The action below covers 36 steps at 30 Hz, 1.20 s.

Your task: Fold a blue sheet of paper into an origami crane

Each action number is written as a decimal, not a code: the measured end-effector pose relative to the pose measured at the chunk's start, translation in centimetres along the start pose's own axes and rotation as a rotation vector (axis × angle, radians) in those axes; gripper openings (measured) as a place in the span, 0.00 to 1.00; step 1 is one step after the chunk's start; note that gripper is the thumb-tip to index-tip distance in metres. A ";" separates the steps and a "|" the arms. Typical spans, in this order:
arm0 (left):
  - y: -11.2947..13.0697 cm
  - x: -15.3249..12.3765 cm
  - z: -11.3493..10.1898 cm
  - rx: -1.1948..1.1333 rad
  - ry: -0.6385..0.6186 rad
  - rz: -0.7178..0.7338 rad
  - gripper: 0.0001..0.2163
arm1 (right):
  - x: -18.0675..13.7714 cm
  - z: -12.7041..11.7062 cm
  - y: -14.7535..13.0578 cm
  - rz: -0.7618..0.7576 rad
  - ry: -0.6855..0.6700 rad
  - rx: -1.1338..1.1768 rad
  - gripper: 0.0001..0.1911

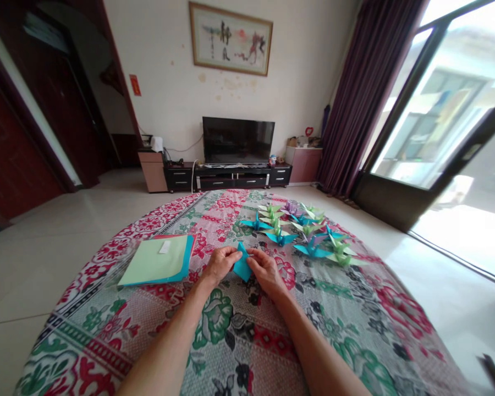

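A partly folded blue paper sits between my two hands, just above a flowered cloth. My left hand pinches its left edge with closed fingers. My right hand grips its right side, fingers curled on the paper. Several finished paper cranes in blue, green and purple stand in a cluster on the cloth beyond my right hand. A stack of flat paper sheets, green on top with blue and red below, lies to the left of my left hand.
The flowered cloth covers a round surface with tiled floor around it. A television on a low dark cabinet stands against the far wall. Glass doors and a dark curtain are on the right.
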State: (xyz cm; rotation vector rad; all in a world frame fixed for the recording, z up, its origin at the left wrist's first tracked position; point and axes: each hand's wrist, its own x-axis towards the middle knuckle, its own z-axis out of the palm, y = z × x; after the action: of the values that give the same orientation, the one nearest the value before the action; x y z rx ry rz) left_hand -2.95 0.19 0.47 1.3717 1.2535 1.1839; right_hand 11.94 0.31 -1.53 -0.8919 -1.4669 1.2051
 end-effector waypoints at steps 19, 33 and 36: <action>-0.8 -0.6 2.0 1.186 0.162 0.314 0.12 | -1.1 0.3 -0.9 -0.226 0.079 -1.125 0.11; -1.9 1.8 0.2 1.071 0.036 0.404 0.19 | -2.5 0.0 -1.2 -0.273 0.054 -1.173 0.11; -1.9 2.3 -0.2 1.005 0.033 0.430 0.18 | -2.6 0.0 -1.2 -0.273 0.058 -1.173 0.11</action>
State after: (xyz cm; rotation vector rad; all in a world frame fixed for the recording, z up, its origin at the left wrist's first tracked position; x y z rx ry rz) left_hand -3.39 2.65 -1.25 2.4474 1.7303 0.8341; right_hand 12.58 -2.40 -0.95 -1.3738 -2.1569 0.0038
